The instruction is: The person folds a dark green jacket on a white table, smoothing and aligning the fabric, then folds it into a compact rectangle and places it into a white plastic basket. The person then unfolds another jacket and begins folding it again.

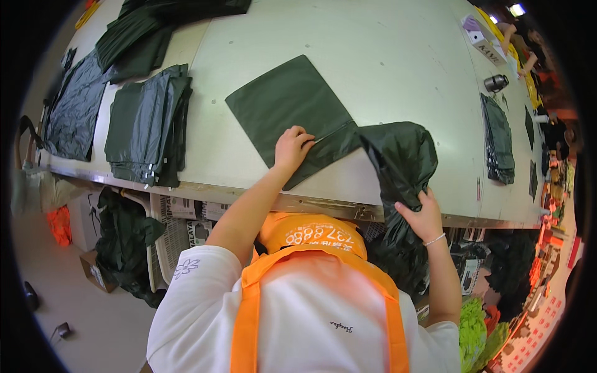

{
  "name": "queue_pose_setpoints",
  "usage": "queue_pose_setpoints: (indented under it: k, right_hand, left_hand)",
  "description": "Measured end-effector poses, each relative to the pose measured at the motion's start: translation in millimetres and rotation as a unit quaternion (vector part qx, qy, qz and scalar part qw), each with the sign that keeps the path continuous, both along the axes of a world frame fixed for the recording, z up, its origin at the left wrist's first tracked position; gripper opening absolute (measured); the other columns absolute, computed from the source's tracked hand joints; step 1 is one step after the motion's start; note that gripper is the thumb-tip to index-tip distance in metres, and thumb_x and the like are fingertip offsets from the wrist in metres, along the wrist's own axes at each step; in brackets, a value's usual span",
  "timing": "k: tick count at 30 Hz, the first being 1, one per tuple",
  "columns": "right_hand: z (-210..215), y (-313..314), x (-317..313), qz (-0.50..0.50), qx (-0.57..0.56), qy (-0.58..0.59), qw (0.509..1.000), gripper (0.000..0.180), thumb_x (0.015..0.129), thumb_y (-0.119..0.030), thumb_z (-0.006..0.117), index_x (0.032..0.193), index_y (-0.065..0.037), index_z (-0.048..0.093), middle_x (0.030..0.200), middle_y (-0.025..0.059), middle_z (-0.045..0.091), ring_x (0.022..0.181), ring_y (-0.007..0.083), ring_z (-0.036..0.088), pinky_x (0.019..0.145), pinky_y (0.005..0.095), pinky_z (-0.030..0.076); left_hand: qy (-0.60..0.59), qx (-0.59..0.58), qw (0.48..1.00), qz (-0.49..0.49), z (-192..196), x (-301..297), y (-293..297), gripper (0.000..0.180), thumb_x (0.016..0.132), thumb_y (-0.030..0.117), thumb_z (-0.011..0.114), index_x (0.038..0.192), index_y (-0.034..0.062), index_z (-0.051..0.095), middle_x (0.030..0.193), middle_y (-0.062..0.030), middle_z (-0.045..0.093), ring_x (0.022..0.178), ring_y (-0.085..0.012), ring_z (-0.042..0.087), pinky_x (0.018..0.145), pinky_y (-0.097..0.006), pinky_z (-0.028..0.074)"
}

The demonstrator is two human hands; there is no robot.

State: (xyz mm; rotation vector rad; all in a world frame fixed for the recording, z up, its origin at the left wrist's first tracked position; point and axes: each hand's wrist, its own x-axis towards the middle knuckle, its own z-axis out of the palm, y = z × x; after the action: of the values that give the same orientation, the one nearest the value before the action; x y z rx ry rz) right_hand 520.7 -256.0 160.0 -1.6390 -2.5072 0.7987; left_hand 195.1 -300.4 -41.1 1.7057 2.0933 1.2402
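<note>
A dark green, slightly shiny garment (292,93) lies partly flat on the table in front of me, its square-cornered part set at an angle. From there it runs right into a puffed, creased part (404,146) that hangs over the table's front edge. My left hand (295,149) is on the flat part, fingers curled together at a seam line where a thin pale strip shows; fingertips are partly hidden. Lower right, my right hand (423,217) grips the bunched cloth near the edge, thumb on top and the other fingers partly behind it.
A stack of folded dark green garments (140,124) lies left, with more cloth (78,109) beyond it. On the right are a folded bundle (497,140), a metal flask (495,82) and a white box (484,40). A plastic crate (163,239) stands below the table edge.
</note>
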Motion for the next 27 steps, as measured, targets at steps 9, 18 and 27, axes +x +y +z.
queue_pose_setpoints:
  k: [9, 18, 27]
  right_hand:
    - [1.7, -27.0, -35.0, 0.269, -0.011, 0.012, 0.963, 0.055, 0.066, -0.042, 0.076, 0.106, -0.006, 0.064, 0.128, 0.0217, 0.048, 0.1, 0.0379, 0.057, 0.086, 0.0411, 0.048]
    - [-45.1, 16.9, -124.2, 0.281, -0.086, -0.108, 0.95, 0.061, 0.066, -0.052, 0.072, 0.102, -0.003, 0.065, 0.127, 0.0234, 0.049, 0.103, 0.0368, 0.058, 0.09, 0.0422, 0.047]
    - [-61.4, 40.0, -120.6, 0.181, -0.08, -0.075, 0.977, 0.072, 0.068, -0.056, 0.071, 0.112, 0.001, 0.061, 0.127, 0.0249, 0.05, 0.113, 0.0363, 0.053, 0.095, 0.0401, 0.045]
  left_hand:
    - [-0.142, -0.034, 0.989, -0.018, 53.1, -25.1, 15.8, 0.008, 0.083, 0.011, 0.062, 0.085, 0.0033, 0.064, 0.085, -0.0137, 0.062, 0.078, -0.0312, 0.061, 0.067, -0.037, 0.048]
    - [-0.254, -0.298, 0.903, -0.176, 115.6, -76.2, -19.6, 0.019, 0.086, 0.006, 0.06, 0.103, -0.0004, 0.065, 0.087, -0.0045, 0.067, 0.08, -0.0121, 0.059, 0.075, -0.025, 0.047]
    - [-0.516, -0.217, 0.829, 0.007, 32.2, -31.8, -38.4, 0.04, 0.074, 0.013, 0.059, 0.107, -0.0082, 0.059, 0.095, -0.0137, 0.066, 0.086, -0.0156, 0.061, 0.075, -0.029, 0.048]
